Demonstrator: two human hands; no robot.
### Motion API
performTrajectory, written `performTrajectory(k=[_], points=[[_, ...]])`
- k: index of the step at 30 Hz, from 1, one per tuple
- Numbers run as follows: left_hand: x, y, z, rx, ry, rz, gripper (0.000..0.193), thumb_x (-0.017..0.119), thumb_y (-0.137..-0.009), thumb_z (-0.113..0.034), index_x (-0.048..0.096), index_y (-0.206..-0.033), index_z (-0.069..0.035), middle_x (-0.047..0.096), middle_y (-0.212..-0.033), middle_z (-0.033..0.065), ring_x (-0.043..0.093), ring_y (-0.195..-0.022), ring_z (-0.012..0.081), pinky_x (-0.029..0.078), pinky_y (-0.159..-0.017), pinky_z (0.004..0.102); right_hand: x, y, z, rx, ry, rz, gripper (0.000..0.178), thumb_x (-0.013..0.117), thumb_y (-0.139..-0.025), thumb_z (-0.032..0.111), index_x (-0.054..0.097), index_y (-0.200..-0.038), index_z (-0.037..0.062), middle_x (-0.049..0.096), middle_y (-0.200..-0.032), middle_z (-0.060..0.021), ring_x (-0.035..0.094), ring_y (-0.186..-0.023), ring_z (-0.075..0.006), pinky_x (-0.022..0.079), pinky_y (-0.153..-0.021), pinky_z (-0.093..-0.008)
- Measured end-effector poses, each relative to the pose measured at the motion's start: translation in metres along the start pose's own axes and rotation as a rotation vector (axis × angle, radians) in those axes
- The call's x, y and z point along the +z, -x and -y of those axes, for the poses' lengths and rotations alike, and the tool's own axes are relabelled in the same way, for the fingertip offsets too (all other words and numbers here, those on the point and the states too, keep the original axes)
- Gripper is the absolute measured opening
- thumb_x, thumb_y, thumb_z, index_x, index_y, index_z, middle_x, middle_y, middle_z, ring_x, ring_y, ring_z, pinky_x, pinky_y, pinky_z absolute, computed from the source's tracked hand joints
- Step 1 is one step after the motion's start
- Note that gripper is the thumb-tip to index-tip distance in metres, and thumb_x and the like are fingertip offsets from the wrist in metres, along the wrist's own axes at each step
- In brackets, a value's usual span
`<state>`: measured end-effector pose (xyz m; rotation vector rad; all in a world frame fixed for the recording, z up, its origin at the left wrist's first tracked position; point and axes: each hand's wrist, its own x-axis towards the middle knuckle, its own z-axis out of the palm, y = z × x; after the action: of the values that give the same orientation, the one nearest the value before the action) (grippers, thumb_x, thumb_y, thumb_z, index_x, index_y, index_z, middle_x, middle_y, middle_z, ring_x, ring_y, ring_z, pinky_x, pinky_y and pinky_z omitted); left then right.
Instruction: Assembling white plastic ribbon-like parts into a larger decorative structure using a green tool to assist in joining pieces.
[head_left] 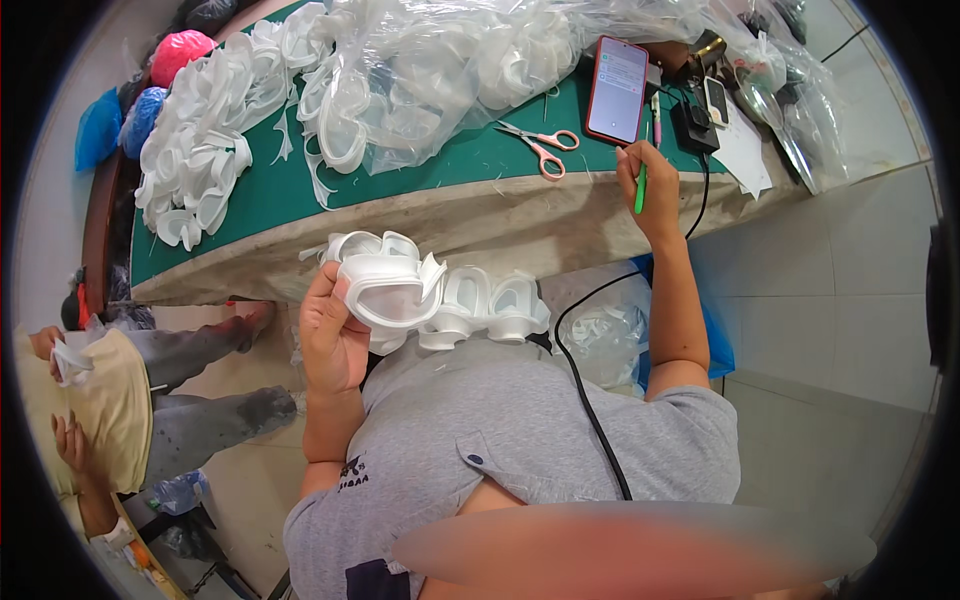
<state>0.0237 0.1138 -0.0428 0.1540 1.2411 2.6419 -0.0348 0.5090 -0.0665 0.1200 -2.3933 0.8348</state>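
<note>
In my left hand (332, 335), fingers and thumb pinch the edge of a white moulded cup-like piece (385, 325) with a rounded, see-through window. My right hand (655, 195) is at the table's front edge, curled round a slim green-handled tool (641, 188); its tip is too small to tell. Its fingertips are by the lower end of a phone in a red case (617, 88), whose screen is lit. More white moulded pieces (468, 300) lie in my lap, just right of the held one.
A heap of similar white pieces (205, 140) covers the table's left, beside a plastic bag (430, 110) full of them. Pink-handled scissors (550, 148) lie on the green mat (455, 172). A black cable (575, 370) runs across my lap. At left, another person (110, 400) holds a white piece.
</note>
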Motion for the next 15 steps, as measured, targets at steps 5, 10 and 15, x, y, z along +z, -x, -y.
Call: performTrajectory(k=[5, 10, 15], points=[[-0.0007, 0.0001, 0.0, -0.005, 0.006, -0.009, 0.028, 0.053, -0.095, -0.017, 0.049, -0.115, 0.002, 0.062, -0.109, 0.0114, 0.062, -0.101, 0.0184, 0.05, -0.089, 0.0328, 0.0, -0.0014, 0.0029, -0.049, -0.042, -0.03, 0.014, 0.062, -0.083, 0.002, 0.049, -0.076, 0.0014, 0.042, -0.062, -0.0076, 0.041, -0.055, -0.0202, 0.038, -0.054, -0.028], [0.0018, 0.0002, 0.0, 0.005, 0.011, -0.019, 0.029, 0.053, -0.095, -0.018, 0.049, -0.115, 0.002, 0.062, -0.109, 0.0115, 0.062, -0.101, 0.0184, 0.05, -0.089, 0.0326, -0.0005, -0.0004, 0.003, -0.045, -0.044, -0.037, 0.007, 0.059, -0.08, 0.0, 0.052, -0.08, 0.0011, 0.043, -0.062, -0.0066, 0.044, -0.055, -0.018, 0.039, -0.055, -0.0276], [0.0015, 0.0006, 0.0005, 0.002, 0.009, -0.021, 0.029, 0.054, -0.094, -0.018, 0.049, -0.115, 0.002, 0.062, -0.108, 0.0107, 0.062, -0.1, 0.0181, 0.05, -0.089, 0.032, 0.0013, 0.0001, 0.0018, -0.038, -0.057, -0.046, 0.006, 0.059, -0.08, 0.0, 0.053, -0.08, 0.001, 0.044, -0.062, -0.0065, 0.046, -0.056, -0.0173, 0.039, -0.055, -0.027]])
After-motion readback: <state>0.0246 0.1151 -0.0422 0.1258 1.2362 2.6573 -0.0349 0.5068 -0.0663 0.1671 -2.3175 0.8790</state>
